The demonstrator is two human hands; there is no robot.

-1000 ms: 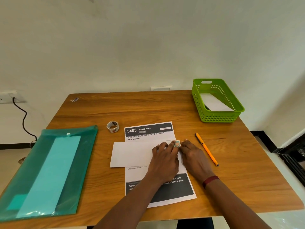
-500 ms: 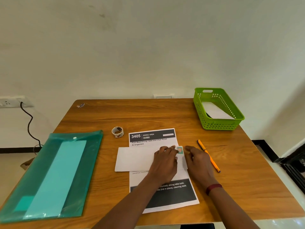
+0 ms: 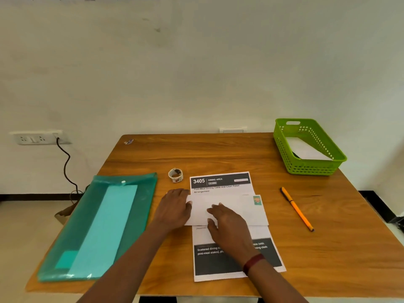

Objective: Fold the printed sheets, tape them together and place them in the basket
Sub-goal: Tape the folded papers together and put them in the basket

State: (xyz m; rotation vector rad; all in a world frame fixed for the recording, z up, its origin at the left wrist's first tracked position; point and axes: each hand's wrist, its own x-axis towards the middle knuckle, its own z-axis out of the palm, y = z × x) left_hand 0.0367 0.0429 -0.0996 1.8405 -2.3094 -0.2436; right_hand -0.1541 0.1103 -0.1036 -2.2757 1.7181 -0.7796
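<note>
folded sheet (image 3: 231,209) lies across the printed sheet (image 3: 220,182) in the middle of the table (image 3: 218,154), tape strip (image 3: 257,200) on its right corner. both hands have slid left off that strip: left hand (image 3: 175,209) flat on the left end, right hand (image 3: 227,224) spread flat on the near edge, neither gripping. tape roll (image 3: 175,175) just behind, pen (image 3: 297,208) to the right, basket (image 3: 310,169) at the far right corner.

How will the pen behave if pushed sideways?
The pen looks slim and round and lies flat on the smooth table, so it would likely roll. It seems stiff and light, so a pinch should lift it. Nothing touches it, so little would stop it.
</note>
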